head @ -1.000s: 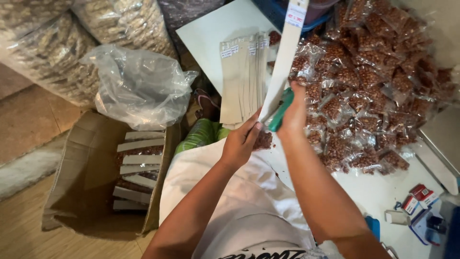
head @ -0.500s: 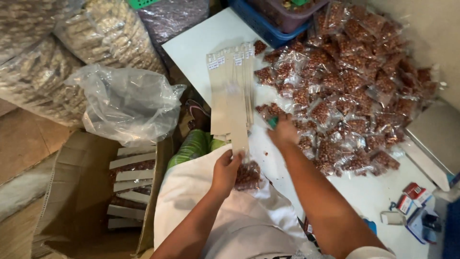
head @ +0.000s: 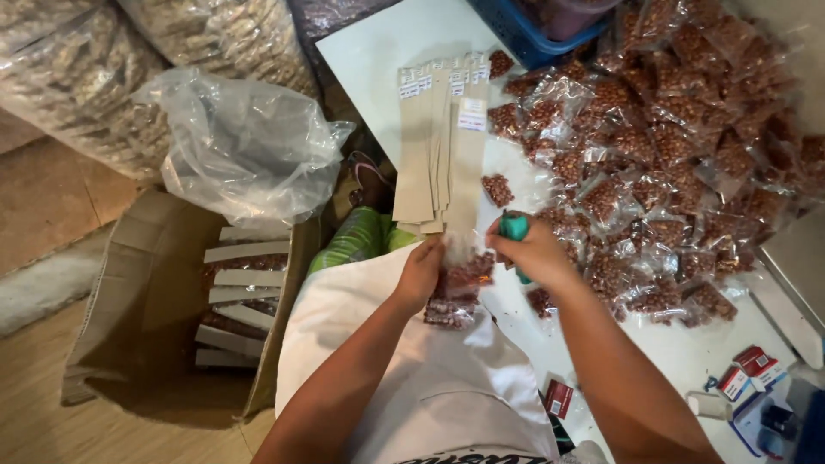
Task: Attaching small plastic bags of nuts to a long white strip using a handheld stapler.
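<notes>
Hands at the near table edge, packing nuts

Cardboard box [head: 163, 318] left on the floor; left hand [head: 418, 273] pinches a small nut bag [head: 460, 288] below the card strips [head: 443, 146]; right hand [head: 534, 251] grips a green stapler [head: 514, 228]; heaped nut packets [head: 679, 155] crowd the right.

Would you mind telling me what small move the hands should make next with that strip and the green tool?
Probably bring the green stapler in the right hand onto the strip's lower end, where the left hand pinches small packets of nuts against the cardboard strip; they look aligned but not yet fastened.
</notes>
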